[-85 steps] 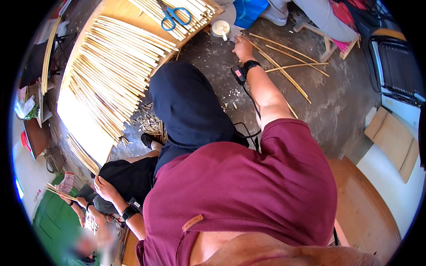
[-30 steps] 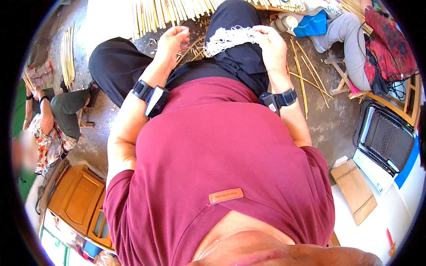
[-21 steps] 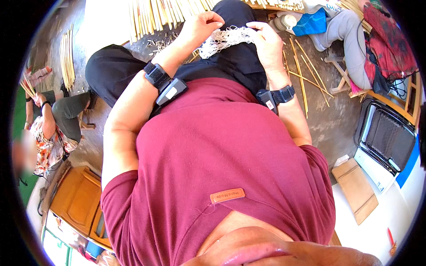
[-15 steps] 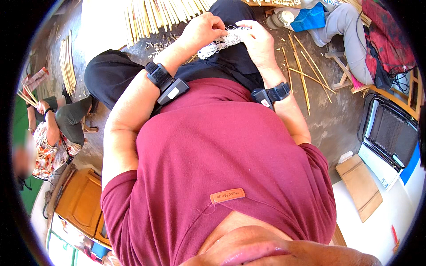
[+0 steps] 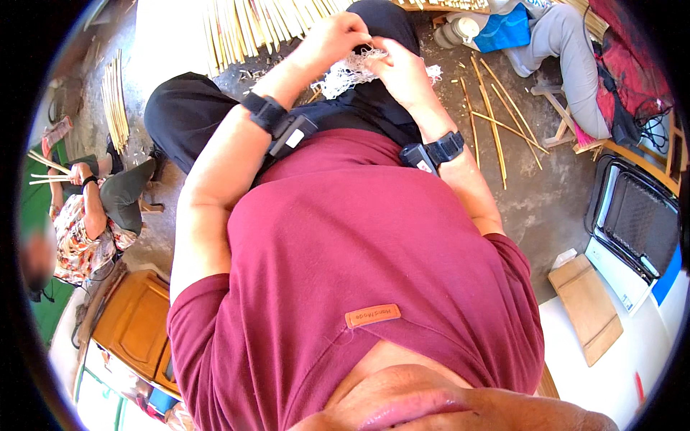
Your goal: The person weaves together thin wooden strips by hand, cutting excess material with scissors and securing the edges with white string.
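Observation:
A tangle of white netting (image 5: 343, 77) lies over my dark trousers at the top of the view. My right hand (image 5: 404, 73) is closed on it, and a tuft sticks out beyond the hand's far side. Beside it, my left hand (image 5: 332, 37) is bent at the wrist, its fingertips pinched together almost against the right fingers. What the left fingertips pinch looks like a strand of the netting, though it is too small to make out well. Each wrist carries a black strap with a box-shaped device.
Many pale sticks (image 5: 251, 25) fan out ahead of my legs. Loose sticks (image 5: 496, 133) lie on the floor at right, near a lidded container (image 5: 460, 30) and a seated person in grey trousers (image 5: 564, 43). At left another person (image 5: 90, 208) holds sticks.
My left hand has moved slightly right and up. My right hand has turned inward, its fingers now meeting the left ones, and the netting has spread to both sides of it.

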`<state>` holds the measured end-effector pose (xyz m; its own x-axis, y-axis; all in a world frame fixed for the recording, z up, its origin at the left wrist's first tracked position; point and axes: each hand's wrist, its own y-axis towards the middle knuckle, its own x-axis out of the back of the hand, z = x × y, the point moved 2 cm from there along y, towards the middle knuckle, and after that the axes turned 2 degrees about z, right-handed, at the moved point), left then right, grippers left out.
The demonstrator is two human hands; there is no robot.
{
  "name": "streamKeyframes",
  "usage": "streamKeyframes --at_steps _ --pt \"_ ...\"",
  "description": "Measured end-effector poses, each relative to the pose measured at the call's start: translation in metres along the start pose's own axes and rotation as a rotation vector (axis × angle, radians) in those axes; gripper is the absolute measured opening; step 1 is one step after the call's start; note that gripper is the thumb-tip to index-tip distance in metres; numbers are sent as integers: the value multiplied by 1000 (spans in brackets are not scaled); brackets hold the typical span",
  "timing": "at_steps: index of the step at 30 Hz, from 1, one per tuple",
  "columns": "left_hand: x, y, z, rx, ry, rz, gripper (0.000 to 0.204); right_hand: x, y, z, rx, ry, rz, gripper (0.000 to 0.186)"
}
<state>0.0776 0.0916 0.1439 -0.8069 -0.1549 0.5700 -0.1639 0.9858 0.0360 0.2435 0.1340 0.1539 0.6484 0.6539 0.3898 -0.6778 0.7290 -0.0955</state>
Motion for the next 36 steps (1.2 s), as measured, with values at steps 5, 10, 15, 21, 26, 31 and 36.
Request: streamKeyframes --at_steps 5,10,15,21,26,31,36 --pt "84 -43 -10 214 -1192 230 9 18 4 -6 -17 -83 155 19" --pt "202 -151 9 205 -1041 -402 13 50 -9 -12 -62 -244 -29 18" --pt "283 -305 80 534 -305 -863 14 38 -9 -21 5 -275 29 15" --pt "325 -493 159 1017 487 -1144 20 64 -3 -40 156 -438 -327 14" --pt "267 -468 174 1052 -66 -989 14 126 -4 -76 -47 44 -427 13" --pt "249 -419 141 690 990 -854 25 146 -4 -43 -65 934 -524 5" --pt "202 -248 39 178 980 -641 13 190 -7 -86 -65 1081 -522 23"
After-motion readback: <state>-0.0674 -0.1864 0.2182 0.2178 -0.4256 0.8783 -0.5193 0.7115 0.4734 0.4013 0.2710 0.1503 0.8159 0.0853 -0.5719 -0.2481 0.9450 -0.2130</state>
